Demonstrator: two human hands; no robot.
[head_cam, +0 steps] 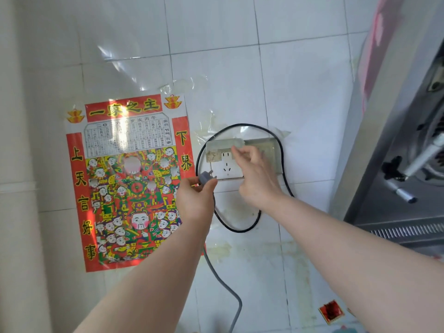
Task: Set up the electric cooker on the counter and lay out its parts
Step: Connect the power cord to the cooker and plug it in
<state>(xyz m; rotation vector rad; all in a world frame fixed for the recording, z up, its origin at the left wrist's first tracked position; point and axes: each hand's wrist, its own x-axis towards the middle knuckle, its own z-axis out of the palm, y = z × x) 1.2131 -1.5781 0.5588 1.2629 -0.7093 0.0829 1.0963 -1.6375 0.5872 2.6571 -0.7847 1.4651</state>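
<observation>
My left hand (195, 200) pinches a grey plug (205, 178), its prongs pointing up and left, just left of a white wall socket (227, 169). The plug's grey cord (223, 282) hangs down past my forearm. My right hand (257, 174) is raised in front of the socket and its fingers hold up the clear plastic socket cover (225, 144). The cooker itself is out of view.
A red and yellow printed poster (129, 181) is taped to the white tiled wall at left. A black cable (284, 164) loops around the socket. A steel range hood (406, 152) juts in at right. A small red sticker (331, 311) sits low on the wall.
</observation>
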